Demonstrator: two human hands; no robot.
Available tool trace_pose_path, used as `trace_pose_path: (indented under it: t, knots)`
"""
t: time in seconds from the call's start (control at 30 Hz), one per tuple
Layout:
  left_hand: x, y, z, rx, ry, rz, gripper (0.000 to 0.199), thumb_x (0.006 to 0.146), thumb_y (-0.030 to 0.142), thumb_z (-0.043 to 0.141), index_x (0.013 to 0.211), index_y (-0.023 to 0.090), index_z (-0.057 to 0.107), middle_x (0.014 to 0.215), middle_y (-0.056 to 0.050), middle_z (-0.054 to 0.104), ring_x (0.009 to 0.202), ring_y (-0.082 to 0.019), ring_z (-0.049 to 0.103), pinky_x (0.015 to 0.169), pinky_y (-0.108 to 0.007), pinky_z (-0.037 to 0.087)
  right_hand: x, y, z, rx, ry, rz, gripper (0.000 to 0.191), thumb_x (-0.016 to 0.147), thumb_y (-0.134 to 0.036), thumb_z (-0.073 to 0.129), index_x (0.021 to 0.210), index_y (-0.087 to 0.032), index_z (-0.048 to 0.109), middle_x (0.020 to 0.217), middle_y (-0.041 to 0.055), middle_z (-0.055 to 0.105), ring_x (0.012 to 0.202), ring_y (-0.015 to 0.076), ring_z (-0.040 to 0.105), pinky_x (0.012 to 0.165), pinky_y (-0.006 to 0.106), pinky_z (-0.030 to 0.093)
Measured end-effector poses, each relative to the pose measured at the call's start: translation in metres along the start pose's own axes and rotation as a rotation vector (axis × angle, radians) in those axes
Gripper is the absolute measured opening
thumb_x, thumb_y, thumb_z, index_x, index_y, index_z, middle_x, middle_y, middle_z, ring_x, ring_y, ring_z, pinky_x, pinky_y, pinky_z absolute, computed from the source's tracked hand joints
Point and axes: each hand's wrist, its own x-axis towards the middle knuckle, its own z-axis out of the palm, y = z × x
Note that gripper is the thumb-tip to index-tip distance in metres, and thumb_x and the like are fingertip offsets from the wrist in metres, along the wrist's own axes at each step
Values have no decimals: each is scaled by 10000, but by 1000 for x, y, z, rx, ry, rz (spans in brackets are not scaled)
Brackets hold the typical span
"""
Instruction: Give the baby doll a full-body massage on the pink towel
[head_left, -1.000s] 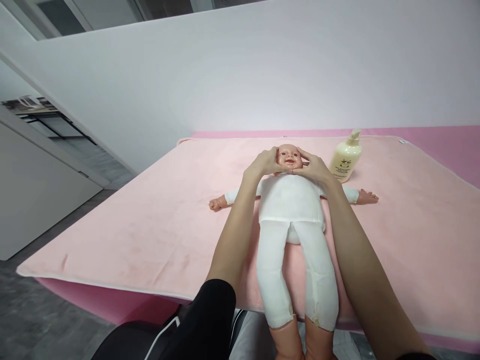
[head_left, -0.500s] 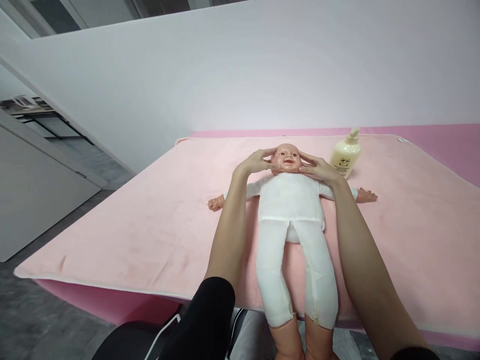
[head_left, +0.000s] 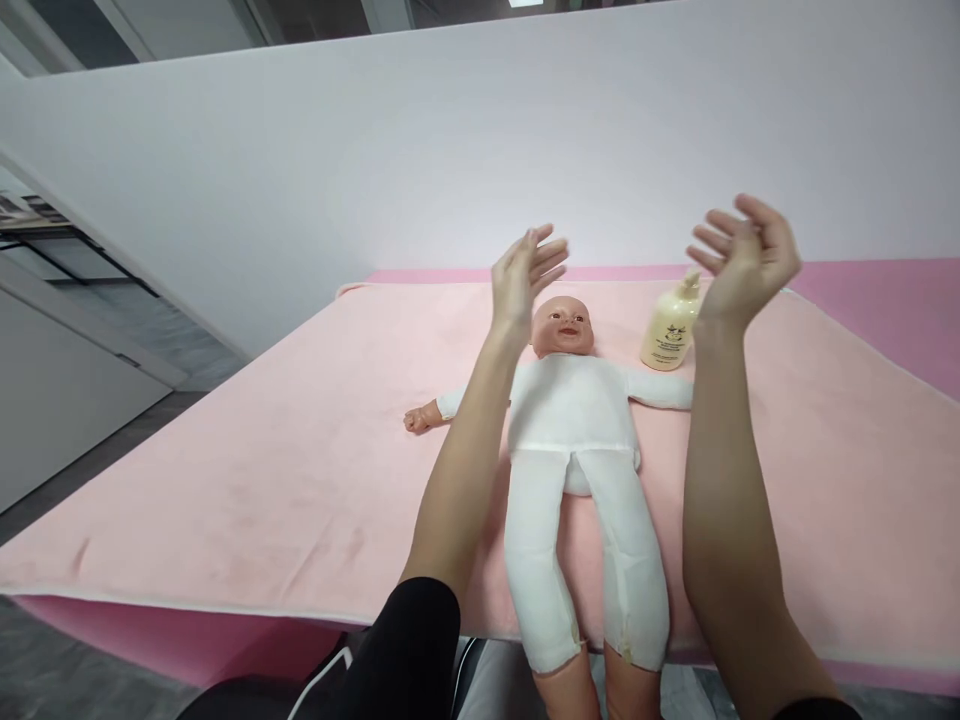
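Note:
A baby doll [head_left: 574, 410] with a white cloth body lies on its back on a pink blanket [head_left: 300, 440], its face up and its arms spread. Raised above and just left of the doll's head, my left hand [head_left: 525, 275] has its fingers apart and holds nothing. My right hand [head_left: 746, 260] is up in the air at the right, fingers spread and slightly curled, with nothing in it. Below and left of that hand stands a pale yellow pump bottle [head_left: 669, 330], near the doll's outstretched arm. My right forearm hides the doll's hand on that side.
A white wall [head_left: 600, 140] rises behind the table. The pink tabletop [head_left: 885, 310] shows past the blanket at the right. At the far left are a white door [head_left: 67, 380] and grey floor.
Both my hands have let go of the sides of the doll's head and lifted; the right one has moved far to the right. The doll's head is now tilted slightly.

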Motion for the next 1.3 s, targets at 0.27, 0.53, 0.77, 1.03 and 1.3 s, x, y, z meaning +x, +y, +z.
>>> trace_pose_path:
  t: [0.27,0.53,0.77,1.03,1.3]
  knots:
    - [-35,40,98,-651,-375,-191,662,890,595,203,1374,182,384,1388,-92,448,1321,-289,377,931,-474,473,18,40,-39,-293,68,-52,450,803,-222,301,1140,-174,596,1172,72,595,1195,240,516,1009,476,416]
    - [-8,25,130,-886,-410,-341,670,850,568,301,1361,144,386,1418,-118,401,1346,-280,339,995,-484,434,4,57,-32,-442,-348,3,477,799,-247,470,1270,-269,541,1404,7,444,1378,256,285,1150,488,226]
    - [-7,20,126,-730,-402,-279,649,871,525,294,1398,148,326,1407,-107,414,1345,-271,342,970,-481,453,-1,70,-29,-395,-353,106,425,819,-275,471,1232,-252,570,1400,32,448,1355,235,335,1148,457,245]
    - [-4,13,135,-537,-389,-236,664,871,540,296,1406,148,324,1404,-112,415,1340,-285,351,952,-496,455,-3,75,-24,-423,-370,84,483,842,-363,469,1314,-262,489,1450,23,377,1383,217,278,1145,421,246]
    - [-5,31,132,-679,-389,-314,677,856,523,326,1420,151,285,1435,-104,377,1363,-275,311,994,-490,431,-12,69,-20,-366,-333,121,489,856,-308,392,1340,-260,445,1473,27,334,1399,181,235,1165,435,186]
